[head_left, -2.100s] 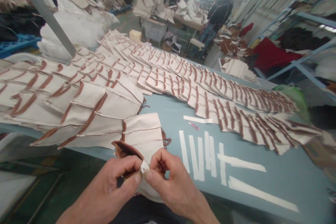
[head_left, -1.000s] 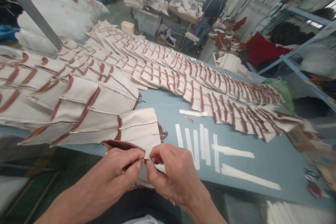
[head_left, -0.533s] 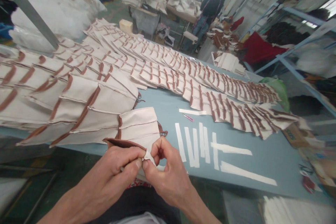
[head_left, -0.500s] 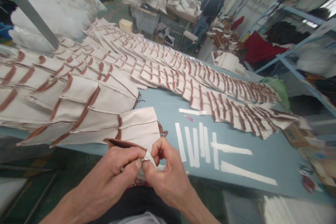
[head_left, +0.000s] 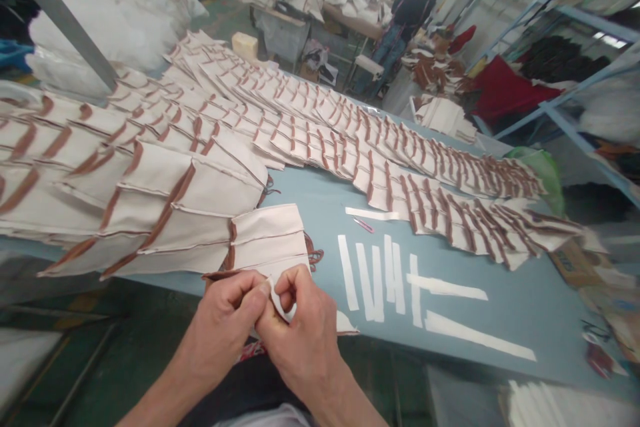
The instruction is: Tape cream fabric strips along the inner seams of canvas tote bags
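My left hand (head_left: 227, 313) and my right hand (head_left: 303, 323) are close together at the table's near edge, fingers closed in a pinch. Between them they grip a cream sewn panel (head_left: 281, 300) with brown edging, and a pale flap of it stands up at the fingertips. Most of that panel is hidden by my hands. Just beyond lies another cream panel (head_left: 267, 230) with dark seams and brown cords at its right side. Right of my hands are several white strips (head_left: 376, 283) and a small pink tool (head_left: 364, 225), apparently a seam ripper or snips.
Long overlapping rows of cream panels with brown edging (head_left: 310, 140) cover the far and left parts of the blue-grey table (head_left: 320, 190). Red-handled scissors (head_left: 599, 357) lie at the right end, near a cardboard box (head_left: 575, 267). A person (head_left: 407, 10) stands in the background.
My hands have drawn closer together, the right one shifting left. The brown edge that showed above my left hand is now mostly covered. The view has shifted slightly.
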`<control>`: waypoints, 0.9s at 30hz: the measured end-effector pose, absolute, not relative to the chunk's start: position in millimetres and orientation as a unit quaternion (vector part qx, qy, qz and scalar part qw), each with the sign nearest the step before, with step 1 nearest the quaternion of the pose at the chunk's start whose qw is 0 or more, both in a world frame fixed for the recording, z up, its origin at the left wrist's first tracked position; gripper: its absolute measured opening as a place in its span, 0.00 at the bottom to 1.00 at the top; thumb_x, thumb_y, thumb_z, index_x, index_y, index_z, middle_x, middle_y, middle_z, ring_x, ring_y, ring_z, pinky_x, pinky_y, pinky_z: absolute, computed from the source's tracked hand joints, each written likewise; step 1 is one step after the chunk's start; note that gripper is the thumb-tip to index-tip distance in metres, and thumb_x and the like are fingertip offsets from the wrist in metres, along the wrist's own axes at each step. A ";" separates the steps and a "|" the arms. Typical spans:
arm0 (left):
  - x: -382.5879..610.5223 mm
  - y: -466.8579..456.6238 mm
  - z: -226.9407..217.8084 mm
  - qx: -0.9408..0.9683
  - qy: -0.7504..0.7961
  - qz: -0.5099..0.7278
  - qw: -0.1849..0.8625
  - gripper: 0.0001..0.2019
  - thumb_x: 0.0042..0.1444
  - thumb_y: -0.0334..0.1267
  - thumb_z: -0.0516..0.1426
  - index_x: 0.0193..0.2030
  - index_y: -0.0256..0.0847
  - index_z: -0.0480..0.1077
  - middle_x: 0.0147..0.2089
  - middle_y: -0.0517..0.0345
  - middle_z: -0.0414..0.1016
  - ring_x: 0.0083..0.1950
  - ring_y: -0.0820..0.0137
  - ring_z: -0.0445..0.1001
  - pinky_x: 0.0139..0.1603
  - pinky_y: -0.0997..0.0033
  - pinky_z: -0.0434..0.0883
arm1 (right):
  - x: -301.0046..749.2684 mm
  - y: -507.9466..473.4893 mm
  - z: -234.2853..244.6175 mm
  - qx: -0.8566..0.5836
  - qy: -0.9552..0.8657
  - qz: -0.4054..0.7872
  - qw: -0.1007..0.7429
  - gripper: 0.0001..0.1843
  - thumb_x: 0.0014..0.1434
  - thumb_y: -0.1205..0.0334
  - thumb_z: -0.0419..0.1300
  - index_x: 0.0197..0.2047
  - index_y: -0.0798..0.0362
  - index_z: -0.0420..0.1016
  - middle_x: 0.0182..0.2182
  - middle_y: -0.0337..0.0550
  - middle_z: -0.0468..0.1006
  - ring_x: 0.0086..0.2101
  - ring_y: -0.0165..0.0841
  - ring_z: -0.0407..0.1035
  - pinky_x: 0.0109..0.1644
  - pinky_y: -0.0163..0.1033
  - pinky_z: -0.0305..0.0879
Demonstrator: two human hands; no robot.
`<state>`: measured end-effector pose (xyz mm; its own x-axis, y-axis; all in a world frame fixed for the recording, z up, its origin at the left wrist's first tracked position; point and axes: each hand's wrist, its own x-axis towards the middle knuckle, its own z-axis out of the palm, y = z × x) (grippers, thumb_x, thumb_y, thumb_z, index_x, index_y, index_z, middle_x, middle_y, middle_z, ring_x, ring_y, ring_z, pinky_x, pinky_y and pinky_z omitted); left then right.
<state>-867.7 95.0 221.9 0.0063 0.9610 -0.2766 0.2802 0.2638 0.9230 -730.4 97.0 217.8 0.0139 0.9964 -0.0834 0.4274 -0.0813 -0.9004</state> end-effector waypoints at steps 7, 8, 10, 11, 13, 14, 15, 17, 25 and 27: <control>-865.0 87.6 220.1 0.450 0.650 0.343 0.507 0.22 0.59 0.57 0.57 0.22 0.43 0.67 0.23 0.64 0.62 0.27 0.68 0.62 0.29 0.72 0.62 | -705.0 106.1 222.1 -0.491 -0.412 0.719 0.270 0.16 0.53 0.49 0.65 0.36 0.49 0.65 0.26 0.29 0.62 0.28 0.28 0.56 0.33 0.36 0.53; -865.7 84.8 217.4 0.445 0.646 0.344 0.516 0.23 0.60 0.57 0.57 0.23 0.42 0.69 0.24 0.63 0.64 0.28 0.68 0.63 0.31 0.72 0.63 | -700.6 105.4 222.9 -0.489 -0.411 0.721 0.270 0.14 0.52 0.52 0.64 0.36 0.49 0.66 0.26 0.29 0.63 0.28 0.28 0.56 0.34 0.36 0.54; -866.7 80.0 212.3 0.439 0.635 0.345 0.534 0.24 0.64 0.59 0.56 0.26 0.41 0.71 0.27 0.63 0.65 0.30 0.68 0.64 0.33 0.72 0.65 | -692.4 102.7 224.5 -0.488 -0.423 0.716 0.264 0.11 0.52 0.56 0.62 0.36 0.49 0.66 0.28 0.31 0.64 0.30 0.29 0.58 0.36 0.37 0.56; -866.7 78.3 210.4 0.438 0.629 0.344 0.542 0.25 0.65 0.59 0.56 0.27 0.41 0.71 0.27 0.63 0.65 0.31 0.68 0.64 0.34 0.73 0.65 | -688.6 100.9 225.2 -0.492 -0.434 0.709 0.260 0.09 0.53 0.58 0.62 0.36 0.50 0.67 0.28 0.31 0.64 0.31 0.29 0.58 0.37 0.37 0.56; -865.5 76.8 208.9 0.438 0.616 0.340 0.560 0.26 0.68 0.60 0.56 0.28 0.41 0.71 0.29 0.63 0.66 0.32 0.68 0.65 0.36 0.73 0.66 | -682.2 97.1 226.1 -0.507 -0.460 0.687 0.246 0.07 0.54 0.61 0.61 0.37 0.50 0.68 0.29 0.32 0.66 0.32 0.30 0.60 0.38 0.37 0.58; -864.6 76.8 209.3 0.439 0.608 0.337 0.569 0.26 0.68 0.60 0.56 0.28 0.40 0.71 0.29 0.63 0.67 0.33 0.68 0.66 0.36 0.73 0.67 | -679.8 95.4 226.3 -0.517 -0.472 0.673 0.237 0.06 0.55 0.61 0.61 0.36 0.50 0.68 0.29 0.33 0.67 0.31 0.31 0.61 0.37 0.37 0.58; -863.6 77.2 210.3 0.441 0.600 0.335 0.578 0.26 0.68 0.60 0.56 0.29 0.40 0.72 0.29 0.62 0.68 0.33 0.68 0.67 0.37 0.73 0.68 | -678.0 94.1 226.4 -0.527 -0.486 0.658 0.231 0.05 0.56 0.62 0.61 0.36 0.49 0.69 0.28 0.32 0.67 0.31 0.31 0.61 0.37 0.37 0.58; -862.3 78.0 213.2 0.448 0.591 0.333 0.583 0.27 0.67 0.62 0.55 0.29 0.40 0.74 0.29 0.61 0.70 0.33 0.67 0.69 0.37 0.72 0.69 | -676.6 92.4 226.5 -0.545 -0.511 0.627 0.220 0.03 0.57 0.64 0.60 0.34 0.49 0.69 0.26 0.31 0.66 0.29 0.30 0.60 0.35 0.37 0.58; -867.7 71.2 212.3 0.494 0.592 0.251 0.585 0.26 0.64 0.62 0.58 0.28 0.40 0.70 0.27 0.64 0.62 0.29 0.71 0.60 0.30 0.74 0.61 | -684.3 86.9 227.6 -0.571 -0.526 0.591 0.218 0.07 0.55 0.70 0.60 0.32 0.49 0.70 0.24 0.31 0.67 0.26 0.29 0.62 0.29 0.34 0.54; -866.2 71.6 210.4 0.504 0.588 0.233 0.587 0.26 0.64 0.62 0.57 0.28 0.40 0.70 0.26 0.65 0.61 0.29 0.71 0.59 0.30 0.74 0.60 | -686.3 84.7 225.9 -0.577 -0.529 0.584 0.215 0.07 0.56 0.71 0.61 0.32 0.49 0.69 0.24 0.30 0.67 0.26 0.29 0.62 0.31 0.34 0.55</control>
<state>-866.2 71.6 210.4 0.1984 0.8678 -0.4555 0.3196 0.3821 0.8671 -686.3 84.7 225.9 -0.2422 0.8619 -0.4454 0.3593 -0.3468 -0.8664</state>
